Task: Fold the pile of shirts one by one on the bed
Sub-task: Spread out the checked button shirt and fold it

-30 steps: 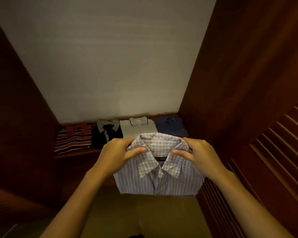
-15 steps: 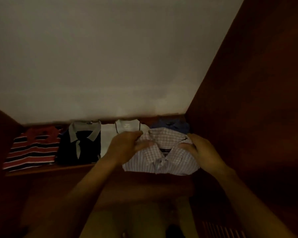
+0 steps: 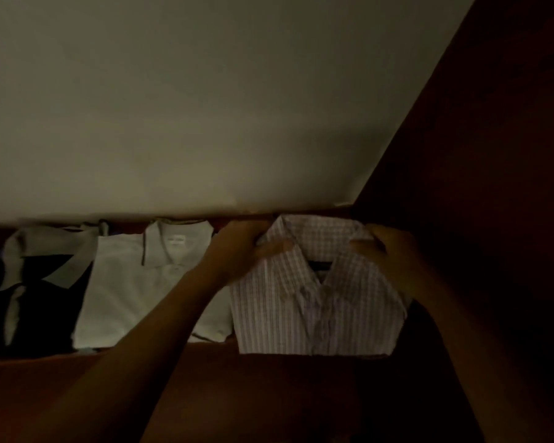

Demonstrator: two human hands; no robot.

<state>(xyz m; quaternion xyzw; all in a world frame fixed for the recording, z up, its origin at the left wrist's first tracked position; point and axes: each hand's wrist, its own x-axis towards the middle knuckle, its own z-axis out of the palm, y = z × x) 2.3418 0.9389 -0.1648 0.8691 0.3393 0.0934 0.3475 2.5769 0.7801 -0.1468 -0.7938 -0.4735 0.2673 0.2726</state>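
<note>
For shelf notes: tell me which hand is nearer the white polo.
Left. The left hand grips the checked shirt at its collar, beside the white polo; the right hand grips the collar's far side.

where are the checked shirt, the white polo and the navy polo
checked shirt [image 3: 317, 314], head view, front below the collar
white polo [image 3: 135, 298], head view, chest
navy polo [image 3: 45, 314], head view, dark body

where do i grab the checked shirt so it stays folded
Grip the checked shirt at both shoulders beside the collar, from its left and right edges, thumbs on top. It's a flat folded stack; two side grips keep layers together, as the left hand and right hand do.
</note>
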